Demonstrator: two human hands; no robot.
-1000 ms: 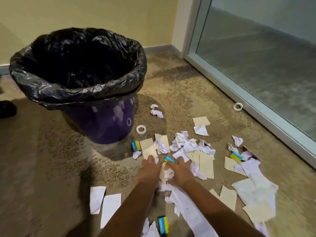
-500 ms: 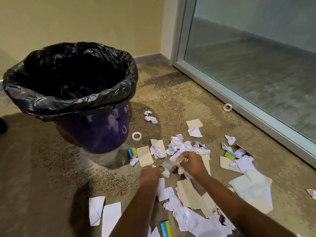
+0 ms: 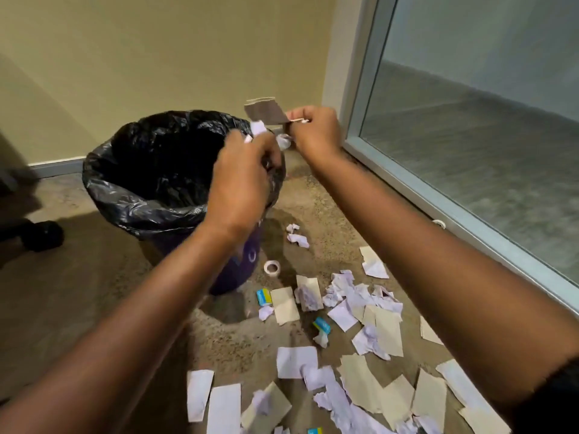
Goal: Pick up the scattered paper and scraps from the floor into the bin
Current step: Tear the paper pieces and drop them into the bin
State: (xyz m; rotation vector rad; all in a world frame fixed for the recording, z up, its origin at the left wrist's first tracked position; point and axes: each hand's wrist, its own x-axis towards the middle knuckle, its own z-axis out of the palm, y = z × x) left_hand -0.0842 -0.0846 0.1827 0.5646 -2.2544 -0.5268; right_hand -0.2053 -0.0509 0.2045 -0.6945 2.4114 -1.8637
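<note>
The bin (image 3: 141,211) (black liner (image 3: 163,158) folded over its rim) stands on the floor (image 3: 78,308) at left. Over its right rim the left hand (image 3: 241,180) has its grip curled round white scraps (image 3: 258,128). Just right, the right hand (image 3: 313,133) has its grip pinched on a brown card (image 3: 264,114). More paper (image 3: 360,308) lies scattered on the floor below.

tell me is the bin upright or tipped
Upright: the bin stands on its base, its lined mouth facing up.

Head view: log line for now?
left hand grips scraps at bin | right hand pinches card | paper on floor
</note>
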